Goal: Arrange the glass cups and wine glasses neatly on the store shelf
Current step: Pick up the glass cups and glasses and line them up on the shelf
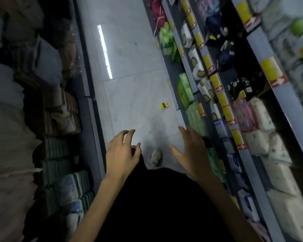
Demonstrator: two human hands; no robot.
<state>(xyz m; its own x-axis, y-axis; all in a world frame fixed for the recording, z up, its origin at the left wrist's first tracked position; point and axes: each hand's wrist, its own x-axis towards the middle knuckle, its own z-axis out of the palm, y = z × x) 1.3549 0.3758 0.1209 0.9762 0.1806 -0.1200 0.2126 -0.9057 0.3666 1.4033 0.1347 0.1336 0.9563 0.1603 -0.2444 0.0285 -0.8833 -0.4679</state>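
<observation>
So no glass cups or wine glasses anywhere in this shot, they're just out of view. All I get is an aisle seen from above, pretty blurry too.

Both grips are empty. The left hand point(122, 151) has its fingers loosely curled around nothing, and the right hand point(191, 147) is spread flat with the fingers fairly straight. Both hang in front of the body over the floor point(129, 67).

My guess is the person is walking to wherever the glassware is, so the risks are about the walk. There's a small yellow box point(164, 106) lying on the floor right ahead, easy to step on or kick, and worse on a return trip with hands full of glass. The aisle is narrow as well. The right hand is very close to the shelf edge point(215, 81) with its yellow price tags, so a swinging arm could clip the green packs point(184, 91) sticking out.

On the other side there are stacked towels point(59, 109) and soft bagged stuff. One shoe point(156, 156) peeks out below the hands. It's dim too, which won't help anyone spot clear glass.
</observation>
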